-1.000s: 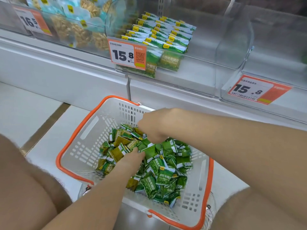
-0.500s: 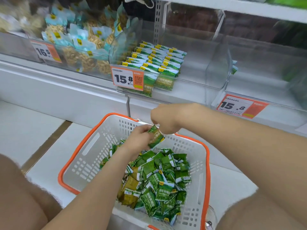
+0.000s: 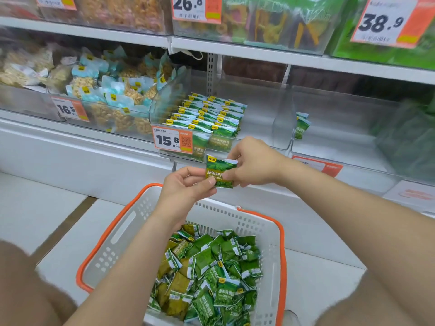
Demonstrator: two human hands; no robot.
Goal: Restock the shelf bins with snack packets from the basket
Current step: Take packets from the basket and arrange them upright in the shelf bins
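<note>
Green pea packet [image 3: 217, 171], garlic flavour by its label, is up in the air between both hands, upright, above the far rim of the basket and just in front of the shelf edge. The left hand [image 3: 186, 187] pinches its lower left corner between thumb and curled fingers. The right hand [image 3: 254, 163] grips the right side of it, fingers folded round the edge near the top.

Down below, the white basket [image 3: 122, 234] with its orange rim sits on the pale floor, and a loose heap of green packets [image 3: 211, 274] fills its right half, some a darker olive.

Straight ahead on the lower shelf, a clear bin [image 3: 256, 128] holds neat rows of the same green packets [image 3: 207, 114] standing on edge along its left part, with bare floor to their right. An orange price tag [image 3: 171, 140] reading 15.8 hangs on its front. The next bin to the right [image 3: 341, 142] has only a packet or two [image 3: 301, 124] against its left wall. To the left, another bin is piled with pale blue nut packets [image 3: 106, 95], tagged 16.5 [image 3: 69, 109].
</note>
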